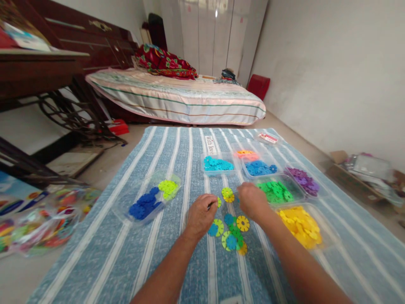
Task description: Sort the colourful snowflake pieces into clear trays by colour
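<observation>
My left hand (202,214) is closed in a pinch, and a lime-green notched disc (219,202) shows at its fingertips. My right hand (252,199) is closed too, beside the box of green discs; its fingertips are blurred, and what they hold is hidden. Between the hands lies a lime-green disc (226,192) overlapping a yellow one (229,198). Closer to me, several loose interlocking discs are spread on the cloth: a yellow disc (243,223), green discs (234,231), a blue disc (231,242) over a lime one, and another blue-and-lime pair (215,228).
Clear boxes of yellow (300,226), green (275,191), purple (302,180), blue (261,168), light-blue (218,164) and orange discs (245,154) stand to the right. At left, one box holds dark-blue (144,204) and lime discs (168,188). A striped cloth (120,261) covers the table.
</observation>
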Action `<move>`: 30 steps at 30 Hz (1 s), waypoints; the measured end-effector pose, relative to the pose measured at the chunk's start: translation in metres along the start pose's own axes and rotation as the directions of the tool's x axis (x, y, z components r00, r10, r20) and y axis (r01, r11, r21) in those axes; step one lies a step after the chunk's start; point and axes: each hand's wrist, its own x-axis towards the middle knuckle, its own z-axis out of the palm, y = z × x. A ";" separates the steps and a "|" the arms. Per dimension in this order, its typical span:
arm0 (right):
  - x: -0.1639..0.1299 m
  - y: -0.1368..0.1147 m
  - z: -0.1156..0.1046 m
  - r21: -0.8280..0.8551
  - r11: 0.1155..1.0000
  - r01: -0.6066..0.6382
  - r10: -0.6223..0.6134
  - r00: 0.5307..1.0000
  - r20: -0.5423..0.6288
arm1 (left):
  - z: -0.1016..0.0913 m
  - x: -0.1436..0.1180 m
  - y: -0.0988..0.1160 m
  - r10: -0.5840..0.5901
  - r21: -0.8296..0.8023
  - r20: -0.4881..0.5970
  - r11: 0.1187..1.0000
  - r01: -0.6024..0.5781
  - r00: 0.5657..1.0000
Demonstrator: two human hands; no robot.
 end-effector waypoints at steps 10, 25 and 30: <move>-0.006 -0.001 0.005 -0.088 0.996 0.009 0.002 0.992 0.128 | 0.001 0.000 0.000 0.011 0.003 0.004 1.000 -0.011 1.000; 0.034 -0.001 -0.031 0.156 0.987 -0.022 0.031 0.998 -0.058 | 0.002 0.000 -0.002 0.021 0.004 0.010 1.000 -0.021 1.000; 0.024 -0.014 -0.039 0.102 0.995 -0.001 0.011 0.995 -0.095 | 0.003 -0.001 -0.003 0.008 -0.002 0.004 1.000 -0.008 1.000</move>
